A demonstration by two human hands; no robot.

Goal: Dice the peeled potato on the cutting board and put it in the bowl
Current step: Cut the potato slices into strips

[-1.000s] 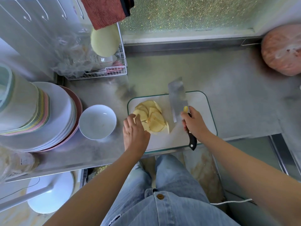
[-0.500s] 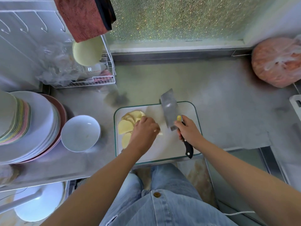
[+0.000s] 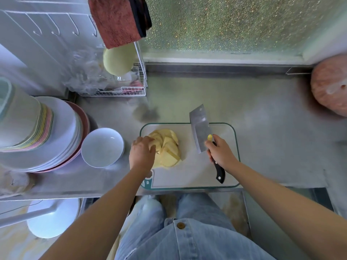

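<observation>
left hand (image 3: 141, 153) touching potato slices (image 3: 168, 148) | right hand (image 3: 221, 153) gripping cleaver (image 3: 201, 132)

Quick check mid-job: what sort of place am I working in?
Most likely a small home kitchen: a steel counter holds a cutting board with potato slices, stacked plates and a white bowl sit at the left, and the right hand grips a cleaver.

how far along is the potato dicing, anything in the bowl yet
Done: flat potato slices lie piled on the cutting board. In hand: the left hand rests on them, and the right hand grips the cleaver beside them. Left: cutting them into dice and moving them to the white bowl, which holds nothing.
</observation>
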